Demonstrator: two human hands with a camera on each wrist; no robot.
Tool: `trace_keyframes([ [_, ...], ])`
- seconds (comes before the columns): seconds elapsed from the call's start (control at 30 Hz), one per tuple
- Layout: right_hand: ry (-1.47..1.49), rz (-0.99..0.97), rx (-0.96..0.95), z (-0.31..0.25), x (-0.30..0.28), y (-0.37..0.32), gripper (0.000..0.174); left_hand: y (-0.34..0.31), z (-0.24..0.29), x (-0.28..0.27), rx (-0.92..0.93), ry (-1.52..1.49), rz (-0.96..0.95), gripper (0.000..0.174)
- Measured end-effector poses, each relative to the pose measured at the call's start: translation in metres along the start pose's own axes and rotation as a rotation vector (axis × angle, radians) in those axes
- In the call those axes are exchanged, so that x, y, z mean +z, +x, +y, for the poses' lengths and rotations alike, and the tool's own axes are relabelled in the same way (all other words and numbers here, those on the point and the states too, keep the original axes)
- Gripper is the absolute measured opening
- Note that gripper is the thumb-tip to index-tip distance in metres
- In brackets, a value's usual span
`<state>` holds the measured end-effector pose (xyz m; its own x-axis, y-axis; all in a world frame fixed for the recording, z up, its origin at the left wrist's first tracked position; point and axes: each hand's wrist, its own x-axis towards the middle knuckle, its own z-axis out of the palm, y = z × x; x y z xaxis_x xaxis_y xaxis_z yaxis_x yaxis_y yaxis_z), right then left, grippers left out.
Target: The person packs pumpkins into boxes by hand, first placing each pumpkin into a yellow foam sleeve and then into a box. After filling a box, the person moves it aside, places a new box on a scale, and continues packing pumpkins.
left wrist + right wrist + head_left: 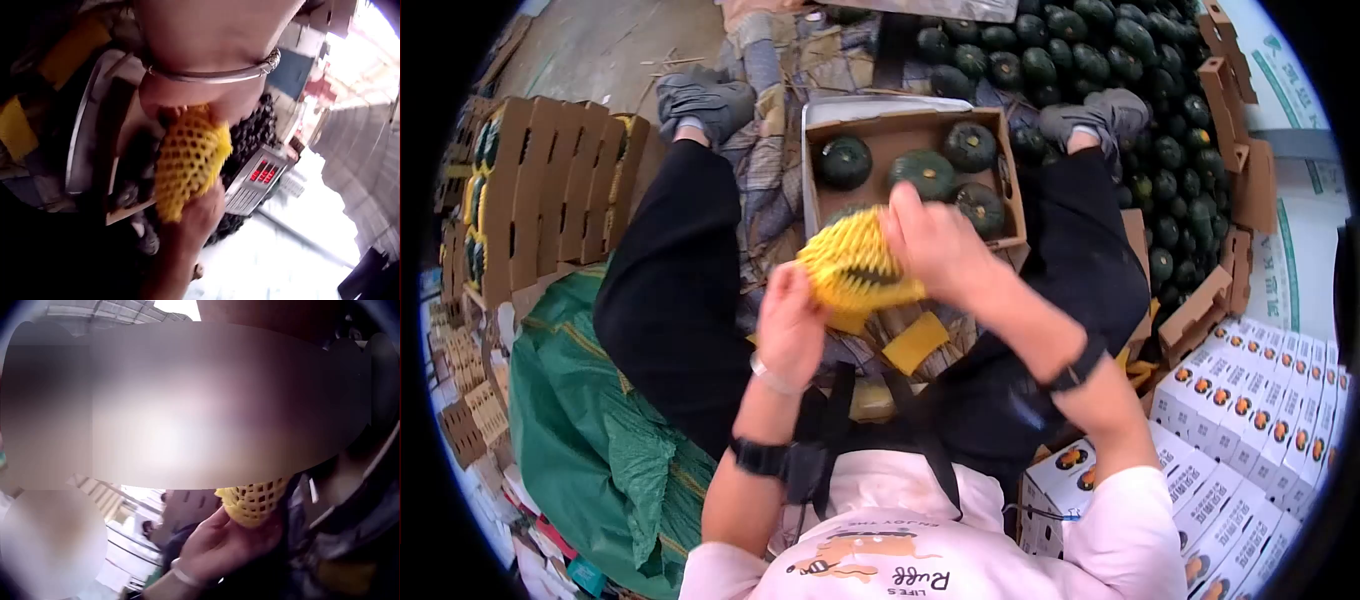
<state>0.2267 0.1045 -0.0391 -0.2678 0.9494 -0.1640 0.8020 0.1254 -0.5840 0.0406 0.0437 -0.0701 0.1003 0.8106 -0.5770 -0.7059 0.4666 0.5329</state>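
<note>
A yellow foam net (855, 258) is stretched between both hands over the near edge of an open cardboard box (880, 125); something dark shows through a gap in it. The left hand (790, 325) pinches its near left end. At its upper right side, the right hand (935, 245) grips the net with curled fingers. In the left wrist view the net (190, 153) spans from one hand to the other. Green squashes, one of them (845, 162) at the back left, lie in the box. Blur covers much of the right wrist view.
Many green squashes (1170, 150) are heaped at the right. Printed white boxes (1250, 400) stand at the lower right, cardboard trays (550, 190) at the left beside a green sack (600, 400). Yellow pieces (916, 342) lie near the box. A scale display (264, 172) glows red.
</note>
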Motion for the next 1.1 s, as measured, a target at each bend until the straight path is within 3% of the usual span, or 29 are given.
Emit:
trace_keyframes([
  [0.03, 0.041, 0.071, -0.033, -0.013, -0.003, -0.029, 0.025, -0.013, 0.011, 0.002, 0.052, -0.031, -0.064, 0.012],
  [0.1, 0.166, 0.138, -0.111, -0.043, 0.0, -0.069, 0.022, -0.029, 0.031, 0.003, -0.11, -0.172, -0.077, 0.014],
  [0.17, 0.276, 0.176, -0.032, -0.049, 0.005, -0.076, 0.023, -0.025, 0.03, -0.012, -0.094, -0.072, -0.18, 0.018],
  [0.23, 0.453, 0.217, -0.012, -0.044, 0.01, -0.072, 0.025, -0.028, 0.028, -0.012, -0.232, -0.073, -0.135, 0.021],
  [0.3, 0.732, 0.078, 0.205, -0.035, 0.014, -0.073, 0.032, -0.041, 0.034, -0.008, -0.331, -0.137, -0.227, 0.032],
  [0.4, 1.17, 0.004, 0.245, -0.037, 0.021, -0.085, 0.031, -0.073, 0.04, 0.012, -0.342, -0.174, -0.235, 0.046],
  [0.43, 1.251, -0.02, 0.258, -0.041, 0.019, -0.092, 0.031, -0.076, 0.035, 0.006, -0.344, -0.215, -0.325, 0.057],
  [0.5, 1.273, -0.041, 0.228, -0.049, 0.017, -0.108, 0.036, -0.093, 0.017, -0.006, -0.57, -0.609, -0.321, 0.065],
  [0.57, 1.154, -0.03, 0.116, -0.053, 0.018, -0.112, 0.052, -0.096, 0.0, -0.044, -0.928, -0.349, -0.778, 0.061],
  [0.6, 1.019, -0.166, 0.169, -0.049, 0.006, -0.117, 0.075, -0.102, 0.002, -0.044, -0.681, -0.275, -0.552, 0.063],
  [0.63, 1.054, -0.156, 0.114, -0.052, 0.012, -0.119, 0.075, -0.11, 0.007, -0.043, -0.447, -0.203, -0.32, 0.066],
  [0.67, 1.087, -0.154, 0.067, -0.055, 0.021, -0.124, 0.075, -0.112, 0.012, -0.023, -0.147, 0.064, -0.202, 0.07],
  [0.7, 1.115, -0.156, 0.016, -0.058, 0.027, -0.126, 0.075, -0.111, 0.017, -0.023, -0.075, 0.058, -0.213, 0.074],
  [0.73, 0.955, -0.128, 0.009, -0.066, 0.024, -0.124, 0.08, -0.109, 0.016, -0.023, -0.049, 0.075, -0.218, 0.077],
  [0.83, 1.485, -0.316, 0.09, -0.054, 0.015, -0.117, 0.087, -0.106, 0.02, -0.021, -0.006, 0.066, -0.263, 0.084],
  [0.97, 1.525, -0.346, 0.073, -0.043, 0.01, -0.117, 0.089, -0.107, 0.023, -0.012, 0.019, 0.049, -0.248, 0.092],
  [1.0, 1.477, -0.301, 0.159, -0.047, 0.006, -0.119, 0.092, -0.107, 0.025, -0.007, 0.046, 0.125, -0.234, 0.094],
  [1.1, 0.241, 0.052, -0.175, -0.076, -0.009, -0.123, 0.095, -0.106, 0.025, 0.002, 0.147, 0.349, -0.218, 0.1],
])
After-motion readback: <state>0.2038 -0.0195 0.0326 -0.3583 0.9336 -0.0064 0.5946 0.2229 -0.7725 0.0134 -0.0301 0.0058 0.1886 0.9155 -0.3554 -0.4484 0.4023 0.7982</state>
